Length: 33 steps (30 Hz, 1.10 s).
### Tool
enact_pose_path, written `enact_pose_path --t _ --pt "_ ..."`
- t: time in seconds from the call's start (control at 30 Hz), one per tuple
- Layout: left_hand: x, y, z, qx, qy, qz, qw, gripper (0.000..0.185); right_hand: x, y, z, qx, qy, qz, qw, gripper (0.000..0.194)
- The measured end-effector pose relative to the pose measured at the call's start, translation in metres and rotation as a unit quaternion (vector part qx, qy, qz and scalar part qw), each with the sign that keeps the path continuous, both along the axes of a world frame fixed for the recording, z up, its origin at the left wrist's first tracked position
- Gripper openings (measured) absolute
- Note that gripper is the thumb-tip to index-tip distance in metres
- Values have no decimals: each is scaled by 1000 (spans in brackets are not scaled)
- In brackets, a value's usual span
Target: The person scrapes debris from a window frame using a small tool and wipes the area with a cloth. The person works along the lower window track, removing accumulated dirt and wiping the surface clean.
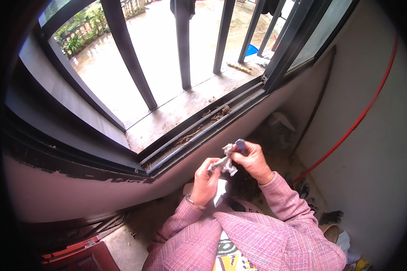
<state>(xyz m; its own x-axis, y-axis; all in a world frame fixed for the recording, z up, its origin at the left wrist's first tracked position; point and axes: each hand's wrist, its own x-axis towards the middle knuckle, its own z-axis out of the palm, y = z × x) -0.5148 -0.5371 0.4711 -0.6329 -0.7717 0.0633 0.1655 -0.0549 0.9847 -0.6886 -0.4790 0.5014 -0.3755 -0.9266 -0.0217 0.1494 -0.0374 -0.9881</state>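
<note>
My left hand [205,184] pinches one end of a crumpled, soiled white tissue or cloth [228,166] between thumb and fingers. Its other end is in my right hand [254,161], which also grips a small blue-grey object [240,146]; what that is I cannot tell. Both hands are in front of my body, just inside the wall under the window. A white sheet [220,191] shows below my left hand; whether it is held is unclear. Beyond the hands, the sliding-window track [203,130] has clumps of brown dry debris [220,115] lying between its rails.
Dark metal bars [183,50] stand along the outer sill [169,118], where a yellowish stick [239,68] lies. On the right, a red hose or rod [363,113] and a dark stick [320,98] lean by the white wall [369,142]. Dark shoes [305,191] sit below.
</note>
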Motion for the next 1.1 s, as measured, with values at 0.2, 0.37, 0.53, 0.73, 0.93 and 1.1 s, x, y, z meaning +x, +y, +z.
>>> enact_pose_path --t 0.2,0.37,0.53,0.73,0.93,1.1 --pt "7 -3 6 7 0 -33 999 13 -58 -26 45 -73 124 -40 989 7" --pt "16 -7 6 -67 -26 -34 997 8 -110 -70 71 12 404 -138 904 9" --pt "42 -7 7 -121 -76 -7 990 12 -138 -113 63 164 731 -166 641 11" --pt "70 -1 1 -83 -118 -2 990 14 -129 -115 67 221 731 -92 639 21" --pt "71 3 2 -80 -96 -21 992 14 -83 -115 66 222 718 -80 656 24" --pt "74 4 5 -77 -91 -27 993 13 -46 -117 66 202 700 -85 680 16"
